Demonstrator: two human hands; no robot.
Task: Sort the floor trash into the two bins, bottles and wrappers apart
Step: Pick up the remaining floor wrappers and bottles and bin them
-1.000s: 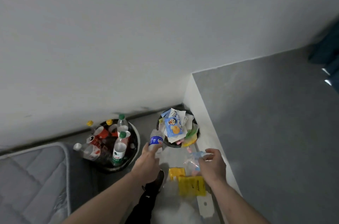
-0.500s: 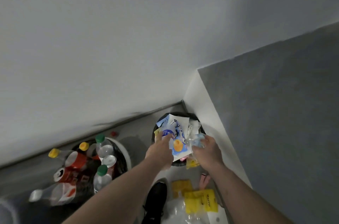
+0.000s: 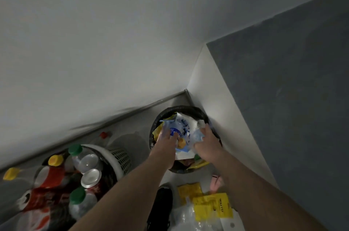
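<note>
Two bins stand against the wall: at left, the white perforated bin (image 3: 120, 157) holding bottles; to its right, the black-lined bin (image 3: 188, 109) heaped with wrappers. Both hands are over the black-lined bin. The left hand (image 3: 167, 139) has its fingers down on the blue snack wrapper (image 3: 179, 132); whether it also grips a bottle cannot be told. The right hand (image 3: 206, 141) curls round a crumpled clear plastic wrapper (image 3: 197, 134), directly above the heap, so release is straight down. Yellow wrappers (image 3: 211, 206) lie on the floor nearer the person.

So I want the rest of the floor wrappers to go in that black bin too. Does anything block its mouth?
Yes. The black bin is heaped to its rim with wrappers, and both the left hand and right hand lie on that pile.
</note>
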